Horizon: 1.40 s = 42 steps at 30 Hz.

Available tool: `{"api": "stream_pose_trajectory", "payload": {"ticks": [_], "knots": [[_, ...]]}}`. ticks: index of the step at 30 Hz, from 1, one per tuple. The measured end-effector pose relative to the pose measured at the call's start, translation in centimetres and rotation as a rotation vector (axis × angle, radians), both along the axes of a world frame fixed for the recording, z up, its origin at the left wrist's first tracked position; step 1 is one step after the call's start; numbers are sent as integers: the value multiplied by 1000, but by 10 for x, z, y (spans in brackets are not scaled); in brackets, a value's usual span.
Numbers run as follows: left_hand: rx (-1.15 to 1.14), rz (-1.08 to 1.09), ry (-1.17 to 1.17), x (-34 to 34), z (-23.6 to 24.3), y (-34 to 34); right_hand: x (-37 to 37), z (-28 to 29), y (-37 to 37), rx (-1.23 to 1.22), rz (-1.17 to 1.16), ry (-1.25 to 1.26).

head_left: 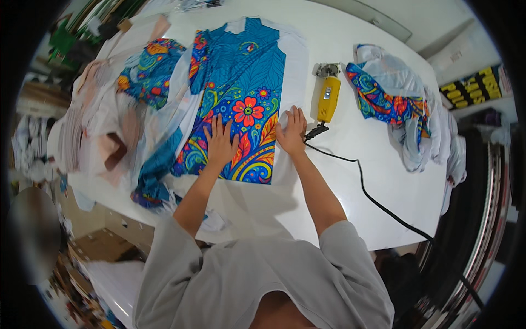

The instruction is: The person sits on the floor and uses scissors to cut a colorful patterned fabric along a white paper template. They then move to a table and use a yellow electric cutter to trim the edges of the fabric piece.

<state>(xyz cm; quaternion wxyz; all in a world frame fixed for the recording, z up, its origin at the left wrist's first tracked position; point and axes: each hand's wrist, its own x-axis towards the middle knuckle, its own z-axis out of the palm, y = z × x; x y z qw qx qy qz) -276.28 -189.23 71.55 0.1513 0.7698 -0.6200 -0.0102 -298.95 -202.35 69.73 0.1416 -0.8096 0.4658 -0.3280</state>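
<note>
A white table (394, 214) carries a blue floral printed fabric panel (241, 93), lying flat from its far edge toward the near edge. The left hand (221, 141) lies open, fingers spread, pressed on the print; the right hand (291, 131) lies flat and open on the panel's white right border. Just beside it rests a yellow electric cutter (327, 96), its black cord (378, 203) trailing to the near right corner. Cut pieces (383, 101) pile near the right edge; more fabric (109, 120) heaps along the left edge.

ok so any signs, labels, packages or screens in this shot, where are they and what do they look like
Sign: far right, past the table edge, beside the heap of printed fabric; dark slanted panel with bold yellow lettering.
Label: small pale patch on the yellow electric cutter's body, on the table just beyond the right hand.
No screens or packages that I can make out.
</note>
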Motion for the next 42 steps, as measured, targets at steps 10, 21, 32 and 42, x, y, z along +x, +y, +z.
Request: {"api": "stream_pose_trajectory", "payload": {"ticks": [10, 21, 32, 42], "knots": [[-101, 48, -6, -133, 8, 48, -49, 75, -59, 11, -205, -248], [272, 163, 119, -189, 7, 72, -86, 18, -135, 633, -342, -196], [339, 75, 108, -199, 16, 106, -189, 44, -53, 1108, -131, -643], [68, 284, 45, -70, -28, 127, -252, 33, 32, 1323, -34, -870]]}}
